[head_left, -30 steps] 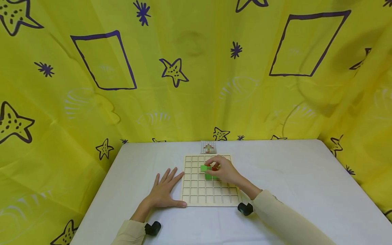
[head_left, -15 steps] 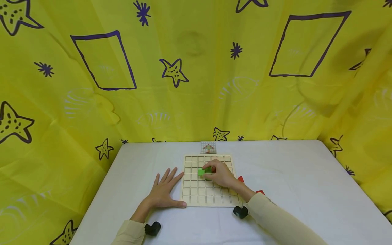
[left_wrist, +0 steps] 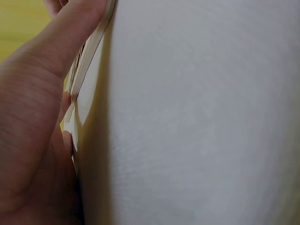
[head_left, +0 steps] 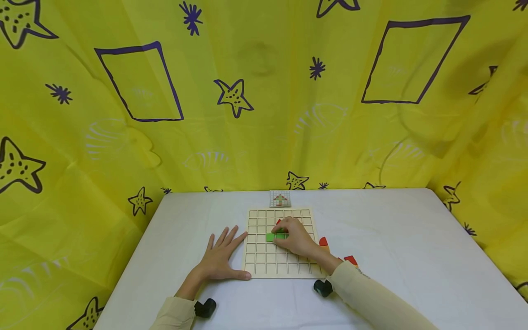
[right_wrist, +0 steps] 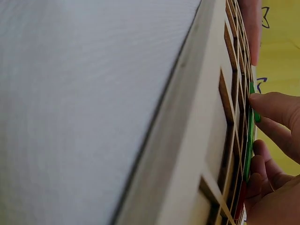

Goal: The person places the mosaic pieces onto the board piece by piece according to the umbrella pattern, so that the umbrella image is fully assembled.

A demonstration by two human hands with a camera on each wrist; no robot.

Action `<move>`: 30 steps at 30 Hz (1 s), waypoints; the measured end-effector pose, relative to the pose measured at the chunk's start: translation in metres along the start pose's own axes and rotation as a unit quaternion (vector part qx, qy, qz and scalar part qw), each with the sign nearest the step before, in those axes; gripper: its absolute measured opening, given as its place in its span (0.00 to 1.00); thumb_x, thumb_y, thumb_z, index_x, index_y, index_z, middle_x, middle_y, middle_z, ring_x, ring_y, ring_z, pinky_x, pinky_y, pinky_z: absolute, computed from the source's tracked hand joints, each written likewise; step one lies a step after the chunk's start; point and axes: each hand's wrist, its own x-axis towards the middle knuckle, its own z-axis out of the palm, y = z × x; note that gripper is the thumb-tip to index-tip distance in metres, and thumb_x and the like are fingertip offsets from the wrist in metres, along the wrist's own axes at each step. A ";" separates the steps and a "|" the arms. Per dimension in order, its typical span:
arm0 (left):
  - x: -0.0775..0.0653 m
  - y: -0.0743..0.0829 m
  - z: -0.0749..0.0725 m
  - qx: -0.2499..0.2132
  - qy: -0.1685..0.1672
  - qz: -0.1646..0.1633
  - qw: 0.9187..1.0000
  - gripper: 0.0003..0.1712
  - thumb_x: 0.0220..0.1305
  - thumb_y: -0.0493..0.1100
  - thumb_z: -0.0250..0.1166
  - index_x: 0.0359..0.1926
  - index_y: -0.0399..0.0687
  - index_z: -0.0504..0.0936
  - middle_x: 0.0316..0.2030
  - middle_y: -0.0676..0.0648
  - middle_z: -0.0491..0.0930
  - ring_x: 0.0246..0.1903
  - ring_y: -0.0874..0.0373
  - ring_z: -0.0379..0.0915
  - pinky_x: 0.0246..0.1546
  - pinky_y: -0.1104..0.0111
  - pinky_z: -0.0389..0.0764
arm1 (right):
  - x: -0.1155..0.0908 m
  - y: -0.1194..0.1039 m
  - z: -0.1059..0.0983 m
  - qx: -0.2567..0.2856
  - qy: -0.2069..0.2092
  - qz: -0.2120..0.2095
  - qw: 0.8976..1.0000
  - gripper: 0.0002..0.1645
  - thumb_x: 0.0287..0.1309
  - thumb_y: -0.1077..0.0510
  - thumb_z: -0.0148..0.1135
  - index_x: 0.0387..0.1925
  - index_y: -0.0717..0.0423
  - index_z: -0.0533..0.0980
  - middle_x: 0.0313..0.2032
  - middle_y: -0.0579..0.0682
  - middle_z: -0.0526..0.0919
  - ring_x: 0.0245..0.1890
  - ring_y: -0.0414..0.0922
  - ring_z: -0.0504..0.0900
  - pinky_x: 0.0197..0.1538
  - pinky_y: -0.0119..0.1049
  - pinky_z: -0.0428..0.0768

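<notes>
A pale wooden board [head_left: 260, 268] with a grid of square recesses lies on the white table. Over its middle, my right hand [head_left: 299, 239] pinches a green square tile [head_left: 270, 237] between thumb and fingers, low against the grid. More green [right_wrist: 249, 150] runs along the board beneath that hand in the right wrist view. A red piece [head_left: 279, 221] peeks out just beyond the fingertips; the palm hides part of the pieces. My left hand [head_left: 220, 261] lies with fingers spread at the board's left edge, its thumb at the near left corner.
A small card [head_left: 280, 199] with a red and green pattern on a grid lies behind the board. Loose red and orange pieces, among them a red one [head_left: 351, 260], lie right of the board by my right forearm. A yellow curtain [head_left: 264, 137] hangs behind the table.
My right hand has brought the green tile left and slightly nearer, down to the grid. The forearm's shift uncovers loose pieces at the right. My left hand stays put.
</notes>
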 end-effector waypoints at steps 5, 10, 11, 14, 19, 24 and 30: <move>0.000 0.001 -0.001 0.001 0.001 0.000 1.000 0.71 0.40 0.83 0.71 0.82 0.66 0.53 0.82 0.49 0.41 0.81 0.45 0.28 0.73 0.37 0.26 | 0.000 -0.003 0.000 -0.007 0.002 0.003 1.000 0.12 0.53 0.62 0.78 0.41 0.55 0.88 0.39 0.47 0.79 0.41 0.44 0.72 0.46 0.39 0.75; 0.000 0.001 -0.001 -0.001 0.003 -0.002 1.000 0.71 0.39 0.82 0.72 0.82 0.66 0.54 0.82 0.49 0.41 0.81 0.45 0.29 0.74 0.37 0.26 | -0.001 -0.003 0.000 -0.008 0.001 -0.001 1.000 0.13 0.53 0.62 0.78 0.42 0.56 0.88 0.39 0.48 0.79 0.41 0.45 0.72 0.46 0.39 0.74; 0.000 0.001 -0.001 -0.001 0.002 -0.002 1.000 0.71 0.39 0.82 0.72 0.82 0.66 0.54 0.82 0.49 0.41 0.81 0.45 0.29 0.74 0.37 0.26 | -0.001 -0.003 0.000 -0.007 0.002 -0.002 1.000 0.13 0.53 0.62 0.78 0.42 0.56 0.88 0.39 0.48 0.78 0.41 0.45 0.72 0.46 0.39 0.74; 0.000 0.002 -0.002 -0.002 0.003 0.000 1.000 0.71 0.39 0.82 0.72 0.82 0.66 0.54 0.82 0.48 0.42 0.81 0.44 0.29 0.73 0.37 0.26 | -0.001 -0.002 -0.001 -0.001 0.000 -0.002 1.000 0.12 0.53 0.63 0.78 0.42 0.56 0.88 0.39 0.49 0.78 0.41 0.45 0.72 0.45 0.39 0.73; 0.000 0.003 -0.002 -0.002 0.003 0.001 1.000 0.71 0.40 0.82 0.72 0.82 0.66 0.54 0.82 0.48 0.42 0.81 0.44 0.29 0.73 0.37 0.26 | 0.000 -0.002 -0.001 -0.001 -0.003 -0.005 1.000 0.13 0.53 0.62 0.79 0.42 0.56 0.87 0.41 0.49 0.79 0.41 0.45 0.72 0.45 0.38 0.74; 0.000 0.003 -0.002 -0.003 0.004 0.000 1.000 0.71 0.40 0.81 0.72 0.81 0.65 0.54 0.82 0.48 0.42 0.81 0.44 0.30 0.73 0.36 0.27 | 0.000 -0.004 -0.004 -0.007 -0.004 -0.009 1.000 0.17 0.54 0.62 0.78 0.46 0.58 0.86 0.40 0.50 0.79 0.37 0.44 0.71 0.41 0.35 0.72; -0.001 0.004 -0.002 -0.003 0.002 -0.002 1.000 0.71 0.39 0.81 0.72 0.81 0.64 0.55 0.82 0.47 0.43 0.81 0.42 0.30 0.73 0.36 0.27 | -0.002 -0.009 -0.009 -0.005 -0.005 -0.014 1.000 0.19 0.54 0.63 0.78 0.49 0.59 0.85 0.39 0.52 0.79 0.34 0.45 0.71 0.38 0.34 0.70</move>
